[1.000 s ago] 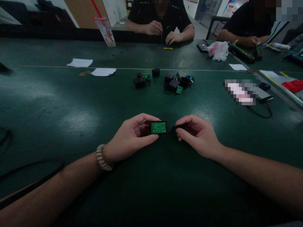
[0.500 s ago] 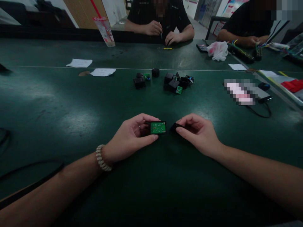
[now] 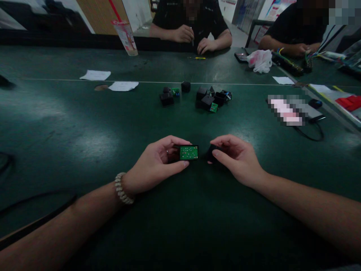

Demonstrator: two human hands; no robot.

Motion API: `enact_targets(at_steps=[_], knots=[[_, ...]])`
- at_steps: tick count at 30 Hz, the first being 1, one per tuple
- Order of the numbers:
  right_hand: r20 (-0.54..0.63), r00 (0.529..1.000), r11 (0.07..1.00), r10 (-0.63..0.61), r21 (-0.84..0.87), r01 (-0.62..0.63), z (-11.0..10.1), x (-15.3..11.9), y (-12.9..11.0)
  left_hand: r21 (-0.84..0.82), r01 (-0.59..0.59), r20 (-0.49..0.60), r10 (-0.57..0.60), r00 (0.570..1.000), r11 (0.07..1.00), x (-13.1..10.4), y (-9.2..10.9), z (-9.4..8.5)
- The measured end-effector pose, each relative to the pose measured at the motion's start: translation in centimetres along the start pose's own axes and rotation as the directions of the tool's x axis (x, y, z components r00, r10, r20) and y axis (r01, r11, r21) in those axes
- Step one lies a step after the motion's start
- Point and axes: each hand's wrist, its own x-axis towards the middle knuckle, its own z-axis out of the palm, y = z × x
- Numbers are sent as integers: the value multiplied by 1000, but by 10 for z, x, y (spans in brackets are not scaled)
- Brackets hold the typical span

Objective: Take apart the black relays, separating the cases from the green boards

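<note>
Your left hand [image 3: 158, 160] grips the cased green board [image 3: 188, 153]; your right hand [image 3: 235, 160] pinches a black part [image 3: 213, 152], perhaps a cover, just right of it; a loose pinch could drop that onto the worktop [image 3: 180, 218].

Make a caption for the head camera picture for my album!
Left hand holds a black-cased green circuit board; right hand holds a small black part.
</note>
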Motion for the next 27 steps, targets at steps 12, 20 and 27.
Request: enact_targets(at_steps=[12,20,27], knots=[[-23,996,990,-86,-110,83,0,0,3,14,-7,7,7,1000,1000,1,-3,-1],[-7,1000,998,-3,-66,3,-1,-2,3,5,-5,12,5,1000,1000,1,-3,-1],[-1,1000,998,5,-55,-5,1,-3,0,14,-16,10,16,1000,1000,2,-5,-1]])
